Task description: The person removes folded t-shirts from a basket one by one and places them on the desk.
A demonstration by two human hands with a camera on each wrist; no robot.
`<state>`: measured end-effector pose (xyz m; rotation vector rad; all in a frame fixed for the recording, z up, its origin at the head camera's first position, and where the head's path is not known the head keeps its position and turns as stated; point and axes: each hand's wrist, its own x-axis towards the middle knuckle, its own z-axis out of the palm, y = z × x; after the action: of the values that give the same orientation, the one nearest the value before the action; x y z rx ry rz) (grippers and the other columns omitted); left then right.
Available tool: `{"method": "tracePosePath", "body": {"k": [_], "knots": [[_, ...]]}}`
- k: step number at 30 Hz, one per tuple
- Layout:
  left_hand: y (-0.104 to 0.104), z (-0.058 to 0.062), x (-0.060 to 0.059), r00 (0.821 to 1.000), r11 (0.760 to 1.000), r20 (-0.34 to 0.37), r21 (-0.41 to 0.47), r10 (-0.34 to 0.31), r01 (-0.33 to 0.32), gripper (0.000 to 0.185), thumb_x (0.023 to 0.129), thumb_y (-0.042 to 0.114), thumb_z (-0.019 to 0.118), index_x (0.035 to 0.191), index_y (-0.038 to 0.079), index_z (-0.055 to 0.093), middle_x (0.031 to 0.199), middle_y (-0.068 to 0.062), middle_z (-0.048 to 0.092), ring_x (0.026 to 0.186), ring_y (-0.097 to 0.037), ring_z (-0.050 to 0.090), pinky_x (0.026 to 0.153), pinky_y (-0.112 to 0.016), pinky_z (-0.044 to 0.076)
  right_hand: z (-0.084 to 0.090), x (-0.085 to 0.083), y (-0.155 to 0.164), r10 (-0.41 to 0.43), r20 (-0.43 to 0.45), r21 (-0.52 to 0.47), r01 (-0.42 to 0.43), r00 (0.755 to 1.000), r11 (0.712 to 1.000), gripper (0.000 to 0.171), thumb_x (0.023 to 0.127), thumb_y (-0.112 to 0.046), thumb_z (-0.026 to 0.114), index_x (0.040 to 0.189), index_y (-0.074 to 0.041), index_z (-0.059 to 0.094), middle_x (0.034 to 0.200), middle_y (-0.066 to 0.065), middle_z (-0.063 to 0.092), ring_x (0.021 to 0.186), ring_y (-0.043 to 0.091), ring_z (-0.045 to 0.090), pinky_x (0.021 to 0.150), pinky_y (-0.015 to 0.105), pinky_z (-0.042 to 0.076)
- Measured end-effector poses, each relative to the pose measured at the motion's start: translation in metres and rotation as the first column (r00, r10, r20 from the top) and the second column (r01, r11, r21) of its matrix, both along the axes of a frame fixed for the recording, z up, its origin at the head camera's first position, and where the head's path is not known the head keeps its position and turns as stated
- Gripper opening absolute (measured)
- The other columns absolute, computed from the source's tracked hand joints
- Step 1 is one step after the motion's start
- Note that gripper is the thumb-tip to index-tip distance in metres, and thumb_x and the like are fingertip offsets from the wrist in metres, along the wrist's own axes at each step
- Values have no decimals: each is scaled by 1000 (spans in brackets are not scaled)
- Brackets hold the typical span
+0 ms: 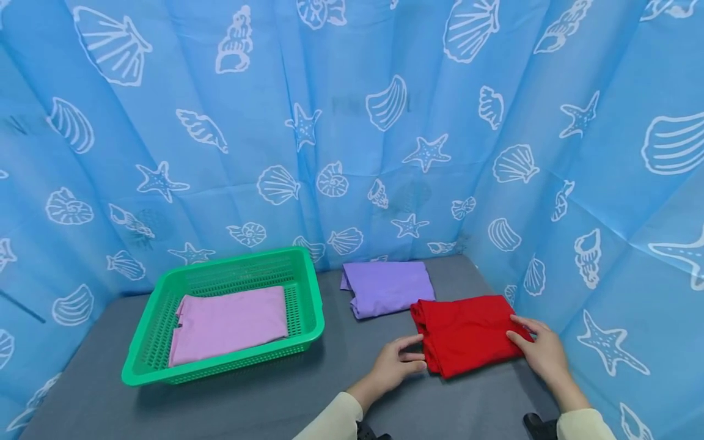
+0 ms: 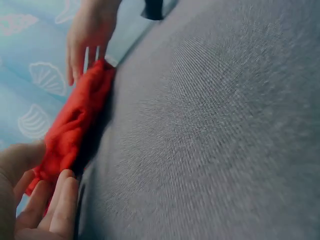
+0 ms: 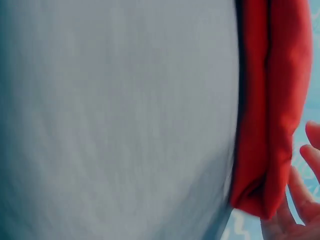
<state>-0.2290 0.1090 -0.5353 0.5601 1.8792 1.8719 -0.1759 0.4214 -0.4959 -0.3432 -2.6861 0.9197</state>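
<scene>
A folded red cloth (image 1: 467,336) lies on the grey table at the right, its layered, crumpled edge facing left. My left hand (image 1: 393,365) is at that left edge, thumb and fingers apart; in the left wrist view its fingers (image 2: 62,200) are beside the bunched red folds. At the opposite end my right hand (image 1: 541,351) touches the cloth's right edge with fingers extended. The right wrist view shows the red cloth's (image 3: 287,75) thick folded side, with right-hand fingers (image 3: 300,192) loosely spread at its corner. Neither hand visibly pinches the fabric.
A folded purple cloth (image 1: 390,287) lies behind the red one, close to its back left corner. To the left stands a green plastic basket (image 1: 316,305) with a folded pink cloth (image 1: 231,324) inside. A blue shell-patterned curtain (image 1: 352,140) borders the grey table (image 1: 247,403).
</scene>
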Motion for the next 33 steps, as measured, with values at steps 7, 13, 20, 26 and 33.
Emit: {"method": "tracePosePath", "body": {"k": [7,13,20,26,33], "knots": [[-23,18,7,998,990,31,127,58,-62,44,90,1,68,133,-1,59,130,-22,61,105,-22,69,85,-28,56,20,6,-38,-3,-107,-84,-6,994,996,47,92,-19,70,132,3,58,127,29,57,104,41,61,69,3,43],[-48,44,13,994,977,26,185,107,-110,31,94,6,64,125,-2,63,117,-17,68,102,-25,69,86,-33,57,39,5,-77,83,-126,-222,-110,989,969,46,93,-21,68,134,-4,58,131,21,59,93,0,65,75,6,46],[-83,71,21,979,958,8,205,204,-201,32,95,13,65,117,-8,60,102,-8,67,92,-17,67,83,-31,58,46,2,-120,171,-228,-386,-250,958,888,41,95,-18,67,132,-4,58,127,19,62,96,-5,63,81,10,50],[-109,86,28,936,927,-51,172,347,-334,26,95,14,65,109,-7,59,99,-13,63,87,-14,66,83,-29,57,51,-2,-152,207,-247,-532,-310,947,788,43,94,-21,68,133,-4,57,125,13,64,101,2,64,85,18,53],[-144,97,23,870,889,-199,187,450,-417,23,97,13,63,108,-7,59,97,-10,63,88,-20,66,82,-30,57,56,-19,-194,256,-381,-671,-456,888,585,37,94,-10,65,128,3,56,113,1,68,99,10,68,88,25,55]]}}
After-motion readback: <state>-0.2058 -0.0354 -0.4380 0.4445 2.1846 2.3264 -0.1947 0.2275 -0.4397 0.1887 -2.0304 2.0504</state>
